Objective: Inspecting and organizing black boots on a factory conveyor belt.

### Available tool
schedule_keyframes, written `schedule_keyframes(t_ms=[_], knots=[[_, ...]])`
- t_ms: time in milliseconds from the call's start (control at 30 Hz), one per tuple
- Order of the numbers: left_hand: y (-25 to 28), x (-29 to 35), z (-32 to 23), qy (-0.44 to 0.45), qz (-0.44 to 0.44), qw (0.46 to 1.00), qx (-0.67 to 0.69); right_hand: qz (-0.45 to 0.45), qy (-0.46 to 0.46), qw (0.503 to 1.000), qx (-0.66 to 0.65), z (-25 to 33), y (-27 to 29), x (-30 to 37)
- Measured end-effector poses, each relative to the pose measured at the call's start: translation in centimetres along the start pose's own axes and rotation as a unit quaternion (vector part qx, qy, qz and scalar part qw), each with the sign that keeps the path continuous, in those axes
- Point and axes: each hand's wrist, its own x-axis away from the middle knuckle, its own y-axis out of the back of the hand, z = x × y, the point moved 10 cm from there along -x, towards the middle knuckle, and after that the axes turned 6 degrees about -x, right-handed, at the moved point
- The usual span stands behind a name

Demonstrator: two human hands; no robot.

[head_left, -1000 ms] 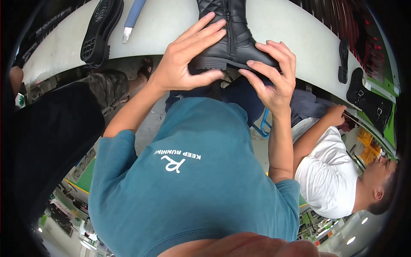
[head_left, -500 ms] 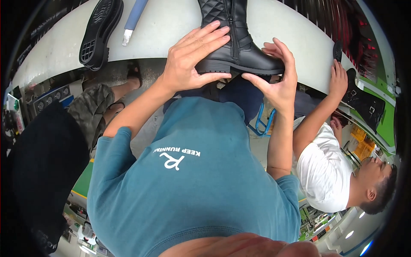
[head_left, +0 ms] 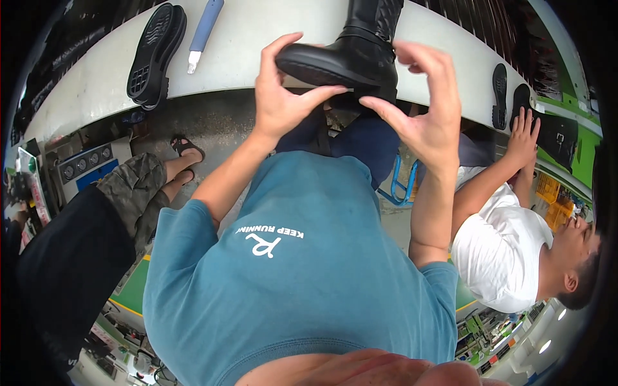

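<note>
A black boot (head_left: 335,64) with a quilted shaft lies at the table's near edge, toe toward the left and sole facing me. My left hand (head_left: 282,96) holds its toe, with the thumb along the sole edge and the fingers round the far side. Beside the heel, my right hand (head_left: 428,106) has its thumb and fingers spread wide; its fingertips are slightly blurred and nothing is gripped in it. The top of the shaft runs out of the picture.
Black soles (head_left: 154,58) and a blue-handled tool (head_left: 205,32) with a pale tip lie on the white table (head_left: 241,58). At right, a white-shirted person rests a hand (head_left: 524,138) near another sole (head_left: 499,96) and dark boot (head_left: 557,138). Another person's legs (head_left: 138,186) stand at left.
The boot has swung round from toe right to toe left. My left hand now holds the toe, and my right hand has opened beside the heel. The neighbour's hand has moved lower.
</note>
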Motion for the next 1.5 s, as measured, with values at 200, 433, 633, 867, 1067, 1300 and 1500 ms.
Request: schedule_keyframes(t_ms=[200,433,633,867,1067,1300,1500], knots=[[1.2,-1.2,-4.1,-0.155,0.03,0.95,-0.268,0.012,-0.031,0.993,0.113,-2.8,-3.2,4.3],[-2.0,-2.2,-5.9,-0.236,0.105,0.904,-0.342,-0.004,0.04,0.99,0.134,-1.9,-4.7,3.5],[-1.7,-2.3,-5.7,-0.217,0.085,0.91,-0.343,0.067,0.008,0.994,0.083,-2.9,-5.2,2.0],[-1.6,-1.6,-5.8,-0.22,0.068,0.914,-0.335,0.084,-0.04,0.996,-0.004,-5.0,-3.8,1.3],[-1.9,-1.8,-5.7,-0.221,0.066,0.912,-0.34,0.071,-0.089,0.992,-0.048,-8.4,-4.4,1.8],[-2.4,-2.0,-7.9,-0.258,0.035,0.9,-0.349,-0.121,-0.217,0.951,-0.181,-11.9,-1.7,3.9],[-2.7,2.6,-8.5,-0.308,0.058,0.889,-0.334,-0.18,-0.325,0.779,-0.505,-13.7,-5.7,6.6]])
